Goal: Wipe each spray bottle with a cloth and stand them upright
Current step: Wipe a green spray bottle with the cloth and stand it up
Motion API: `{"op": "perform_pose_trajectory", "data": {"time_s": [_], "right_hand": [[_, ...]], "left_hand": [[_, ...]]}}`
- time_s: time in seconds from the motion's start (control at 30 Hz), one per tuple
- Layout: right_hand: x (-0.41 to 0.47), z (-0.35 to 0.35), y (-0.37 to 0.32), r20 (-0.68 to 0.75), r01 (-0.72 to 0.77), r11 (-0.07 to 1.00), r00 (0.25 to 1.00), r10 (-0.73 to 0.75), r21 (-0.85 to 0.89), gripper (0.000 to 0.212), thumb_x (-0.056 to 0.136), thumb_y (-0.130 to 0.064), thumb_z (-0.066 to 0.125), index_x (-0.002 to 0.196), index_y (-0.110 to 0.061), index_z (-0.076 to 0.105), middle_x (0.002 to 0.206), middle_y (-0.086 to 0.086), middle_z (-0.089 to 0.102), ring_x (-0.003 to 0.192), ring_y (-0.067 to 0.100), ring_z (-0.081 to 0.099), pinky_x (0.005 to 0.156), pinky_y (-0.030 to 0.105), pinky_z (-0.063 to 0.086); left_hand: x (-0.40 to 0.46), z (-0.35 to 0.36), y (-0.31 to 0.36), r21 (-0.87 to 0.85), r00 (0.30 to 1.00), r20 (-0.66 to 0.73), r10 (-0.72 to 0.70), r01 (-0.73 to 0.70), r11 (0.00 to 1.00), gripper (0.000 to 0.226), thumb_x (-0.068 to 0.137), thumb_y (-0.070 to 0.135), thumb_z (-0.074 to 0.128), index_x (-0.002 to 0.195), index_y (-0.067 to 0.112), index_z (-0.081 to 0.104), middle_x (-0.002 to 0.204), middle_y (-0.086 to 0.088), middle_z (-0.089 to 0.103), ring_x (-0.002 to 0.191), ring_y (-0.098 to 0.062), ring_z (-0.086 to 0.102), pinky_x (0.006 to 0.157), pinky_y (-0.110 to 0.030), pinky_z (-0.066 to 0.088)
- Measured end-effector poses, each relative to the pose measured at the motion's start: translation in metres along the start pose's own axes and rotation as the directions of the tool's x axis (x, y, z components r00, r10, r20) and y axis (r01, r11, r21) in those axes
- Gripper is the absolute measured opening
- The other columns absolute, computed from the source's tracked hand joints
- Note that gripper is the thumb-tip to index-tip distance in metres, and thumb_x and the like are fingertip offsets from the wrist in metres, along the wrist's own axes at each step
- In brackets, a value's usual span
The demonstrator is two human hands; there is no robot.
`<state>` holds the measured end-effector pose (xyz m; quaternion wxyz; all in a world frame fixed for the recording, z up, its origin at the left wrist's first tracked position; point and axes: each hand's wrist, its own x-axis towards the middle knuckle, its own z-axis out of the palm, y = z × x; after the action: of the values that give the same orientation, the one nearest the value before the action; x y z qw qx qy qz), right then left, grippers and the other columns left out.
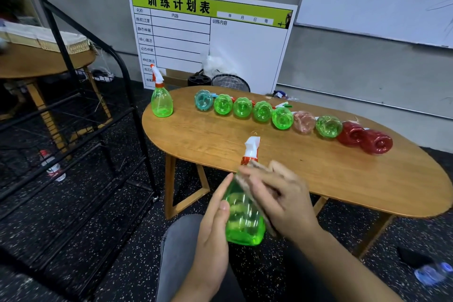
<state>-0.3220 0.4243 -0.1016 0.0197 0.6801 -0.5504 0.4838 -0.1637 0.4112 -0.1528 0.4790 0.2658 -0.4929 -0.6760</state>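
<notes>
A translucent green plastic spray bottle (241, 213) with a white trigger head and red collar sits between the two hands, in front of the near edge of the oval wooden table (318, 174) and above the person's lap. The left hand (213, 225) cups the bottle's left flank, fingers fairly straight along the body and the thumb laid on the front of it. The right hand (279, 196) comes over from the right, fingers curled round a brownish cloth (255, 193) that it presses against the bottle's shoulder and right side (the cloth is motion-blurred, so its exact outline is hard to tell). The bottle tilts slightly, nozzle pointing up and away toward the table, base nearest the camera.

On the table's far left end a second green spray bottle (161, 103) stands upright. Along the table's far side, running left to right, lies a row of bottles on their sides, bases toward the camera: a teal bottle (203, 100), four green ones (252, 109), a pale pink one (304, 122), another green one (328, 126) and two red bottles (365, 138) at the right end, each touching or just beside its neighbour.

Behind the table a white and green planning board (210, 39) leans against the grey wall.
</notes>
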Motion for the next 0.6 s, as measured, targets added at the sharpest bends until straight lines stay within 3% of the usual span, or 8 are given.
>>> {"op": "perform_pose_trajectory", "data": {"time_s": [0.07, 0.17, 0.23, 0.3, 0.37, 0.43, 0.53, 0.6], "right_hand": [[0.005, 0.004, 0.003, -0.027, -0.107, 0.992, 0.994, 0.11, 0.071, 0.028, 0.102, -0.043, 0.056, 0.122, -0.038, 0.075, 0.075, -0.011, 0.049, 0.067, 0.009, 0.05, 0.058, 0.022, 0.04], [-0.004, 0.01, -0.007, -0.042, -0.071, 0.996, 0.996, 0.073, 0.053, 0.028, 0.103, -0.039, 0.056, 0.124, -0.035, 0.075, 0.077, -0.012, 0.048, 0.064, 0.007, 0.049, 0.058, 0.015, 0.035], [-0.02, 0.01, -0.013, -0.014, 0.038, 0.999, 0.999, -0.037, 0.006, 0.028, 0.106, -0.039, 0.055, 0.13, -0.037, 0.069, 0.079, -0.006, 0.051, 0.061, 0.005, 0.047, 0.056, 0.011, 0.036], [-0.039, 0.01, -0.014, 0.081, 0.201, 0.978, 0.977, -0.196, -0.059, 0.03, 0.105, -0.038, 0.059, 0.134, -0.04, 0.065, 0.081, 0.0, 0.056, 0.061, 0.006, 0.048, 0.05, 0.017, 0.042], [-0.055, 0.01, -0.012, 0.158, 0.349, 0.929, 0.931, -0.329, -0.124, 0.032, 0.098, -0.033, 0.07, 0.13, -0.037, 0.069, 0.079, 0.001, 0.058, 0.061, 0.01, 0.048, 0.047, 0.027, 0.045], [-0.059, 0.007, -0.011, 0.174, 0.419, 0.894, 0.903, -0.393, -0.158, 0.029, 0.094, -0.029, 0.075, 0.124, -0.032, 0.076, 0.076, -0.001, 0.055, 0.061, 0.011, 0.047, 0.048, 0.026, 0.045], [-0.046, 0.003, -0.01, 0.142, 0.369, 0.92, 0.926, -0.35, -0.133, 0.026, 0.099, -0.032, 0.068, 0.125, -0.034, 0.073, 0.078, -0.003, 0.052, 0.061, 0.007, 0.046, 0.052, 0.017, 0.04], [-0.029, 0.003, -0.008, 0.064, 0.232, 0.967, 0.972, -0.226, -0.11, 0.026, 0.104, -0.038, 0.059, 0.127, -0.035, 0.07, 0.077, -0.005, 0.05, 0.061, 0.005, 0.045, 0.054, 0.014, 0.036]], "left_hand": [[0.0, -0.001, -0.002, -0.011, 1.0, 0.01, -0.004, 0.004, 1.0, 0.044, 0.104, 0.037, 0.042, 0.144, 0.046, 0.06, 0.148, 0.002, 0.064, 0.138, -0.023, 0.06, 0.116, -0.056, 0.044], [0.001, -0.002, -0.001, -0.036, 1.0, -0.016, -0.005, 0.005, 0.999, 0.044, 0.103, 0.035, 0.043, 0.143, 0.042, 0.062, 0.147, -0.001, 0.064, 0.138, -0.024, 0.06, 0.118, -0.057, 0.041], [0.001, -0.003, 0.0, -0.05, 0.999, -0.04, -0.007, 0.005, 0.999, 0.043, 0.104, 0.035, 0.043, 0.142, 0.042, 0.062, 0.146, -0.004, 0.065, 0.136, -0.026, 0.061, 0.117, -0.055, 0.042], [0.0, -0.004, 0.003, -0.055, 0.999, -0.04, -0.023, 0.021, 0.998, 0.038, 0.11, 0.038, 0.043, 0.143, 0.046, 0.06, 0.14, -0.005, 0.069, 0.13, -0.027, 0.066, 0.113, -0.053, 0.046], [-0.001, -0.005, 0.005, -0.072, 0.999, -0.032, -0.032, 0.029, 0.997, 0.041, 0.107, 0.039, 0.04, 0.144, 0.045, 0.058, 0.136, -0.007, 0.071, 0.124, -0.031, 0.069, 0.108, -0.053, 0.052], [-0.001, -0.006, 0.008, -0.069, 1.0, -0.019, -0.015, 0.014, 0.998, 0.044, 0.104, 0.036, 0.039, 0.143, 0.044, 0.06, 0.137, -0.007, 0.071, 0.124, -0.032, 0.069, 0.106, -0.05, 0.054], [-0.001, -0.003, 0.009, -0.045, 1.0, -0.014, 0.003, -0.004, 0.999, 0.044, 0.103, 0.037, 0.041, 0.141, 0.042, 0.062, 0.137, -0.006, 0.071, 0.126, -0.028, 0.069, 0.104, -0.039, 0.057], [-0.001, -0.001, 0.007, -0.02, 1.0, -0.009, 0.017, -0.017, 1.0, 0.037, 0.108, 0.037, 0.047, 0.142, 0.039, 0.061, 0.137, 0.0, 0.071, 0.129, -0.022, 0.067, 0.103, -0.032, 0.056]]}}
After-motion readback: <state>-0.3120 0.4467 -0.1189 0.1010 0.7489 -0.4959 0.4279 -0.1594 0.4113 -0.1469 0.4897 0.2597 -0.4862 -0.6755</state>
